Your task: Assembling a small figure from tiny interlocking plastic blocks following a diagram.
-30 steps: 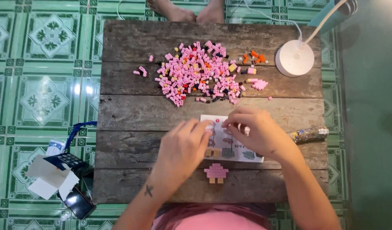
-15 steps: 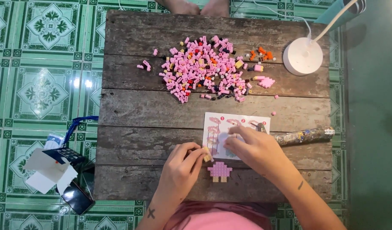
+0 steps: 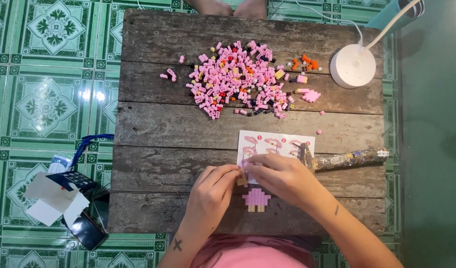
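Both hands are meeting over the instruction sheet (image 3: 277,144). The left hand (image 3: 213,191) and right hand (image 3: 282,176) are pinching, seemingly, 1 small tan brick (image 3: 242,180), fingers curled. A pink brick figure (image 3: 256,198) is lying just below on the surface (image 3: 153,124).

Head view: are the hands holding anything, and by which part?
Both the left hand and the right hand pinch a small tan brick piece between their fingertips, above the instruction sheet. Which part they grip is hidden.

Two bare hands met, fingertips together.
The left hand (image 3: 210,191) curled beside the right hand (image 3: 282,176), both forearms angled inward, fingers pinched.
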